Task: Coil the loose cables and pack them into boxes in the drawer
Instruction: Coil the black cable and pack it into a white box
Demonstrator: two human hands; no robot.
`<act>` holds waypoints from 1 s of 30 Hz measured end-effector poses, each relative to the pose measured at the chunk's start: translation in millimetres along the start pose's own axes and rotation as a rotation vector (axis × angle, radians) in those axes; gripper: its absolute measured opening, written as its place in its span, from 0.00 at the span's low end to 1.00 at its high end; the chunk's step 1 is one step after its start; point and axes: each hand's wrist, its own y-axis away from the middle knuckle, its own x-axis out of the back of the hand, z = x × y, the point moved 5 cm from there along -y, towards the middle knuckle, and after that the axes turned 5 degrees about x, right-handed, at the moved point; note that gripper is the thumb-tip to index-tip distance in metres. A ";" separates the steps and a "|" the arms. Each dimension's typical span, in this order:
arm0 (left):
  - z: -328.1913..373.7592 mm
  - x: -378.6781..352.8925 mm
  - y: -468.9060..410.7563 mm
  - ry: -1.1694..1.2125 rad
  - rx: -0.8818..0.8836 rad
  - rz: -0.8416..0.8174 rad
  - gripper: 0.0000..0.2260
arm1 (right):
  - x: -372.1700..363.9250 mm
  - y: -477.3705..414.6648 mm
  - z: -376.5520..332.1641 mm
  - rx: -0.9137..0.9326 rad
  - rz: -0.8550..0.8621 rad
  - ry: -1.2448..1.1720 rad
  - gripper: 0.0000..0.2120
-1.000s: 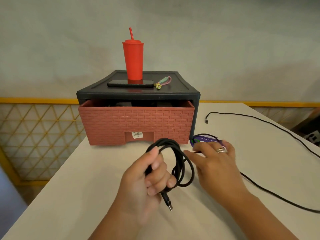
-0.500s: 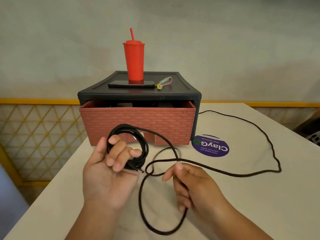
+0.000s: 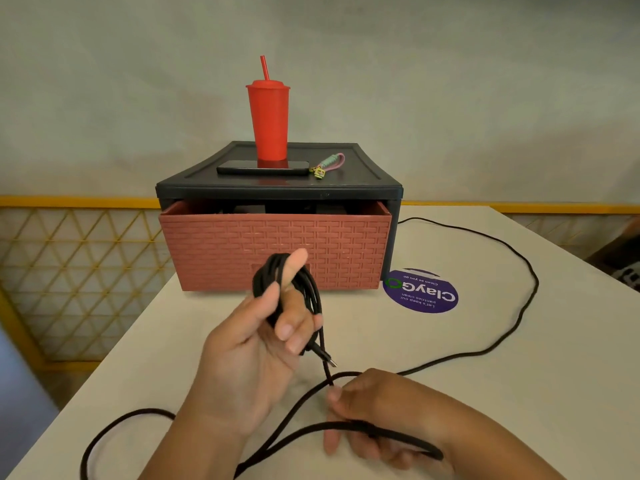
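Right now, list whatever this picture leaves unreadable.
Head view only:
- Drawer contents: its front wall and the top of the cabinet hide all but dark shapes.
- Loose cable: far end vanishes at the cabinet's side; a near loop is cut by the bottom edge.
- Keychain charm: too small.
- Coil: left hand covers its middle.

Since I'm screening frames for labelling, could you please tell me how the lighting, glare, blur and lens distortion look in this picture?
Head view: soft, even light, no harsh glare, though the phone mirrors the red tumbler; the wide lens bows the edges of the drawer unit; the right hand and the black cable it holds look slightly motion-blurred; the sticker reads clearly.
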 end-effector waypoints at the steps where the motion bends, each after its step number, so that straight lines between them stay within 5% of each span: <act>1: -3.5 -2.5 0.4 -0.033 0.012 0.024 0.29 | -0.5 0.2 0.9 -0.002 -0.028 0.025 0.22; 8: -20.2 -15.8 1.3 -0.059 0.131 0.002 0.27 | -3.7 1.2 -0.9 -0.005 -0.152 0.154 0.21; 11: -23.3 -20.2 3.3 -0.068 0.133 0.095 0.21 | -2.1 -0.5 1.1 0.009 -0.162 0.228 0.21; 16: -13.1 -24.1 -0.2 -0.180 0.041 0.219 0.25 | -2.7 6.0 -4.7 0.108 -0.203 0.237 0.17; 21: -15.0 -21.3 0.4 -0.833 -0.072 0.222 0.26 | -3.4 7.0 -14.8 0.246 -0.153 0.370 0.07; 26: -21.5 -16.2 2.8 -1.510 -0.048 0.134 0.18 | 9.2 8.3 -9.7 0.216 -0.117 0.374 0.10; 30: -18.6 -18.6 0.2 -1.681 0.008 0.121 0.26 | 33.2 17.9 -2.7 0.156 0.044 -0.022 0.10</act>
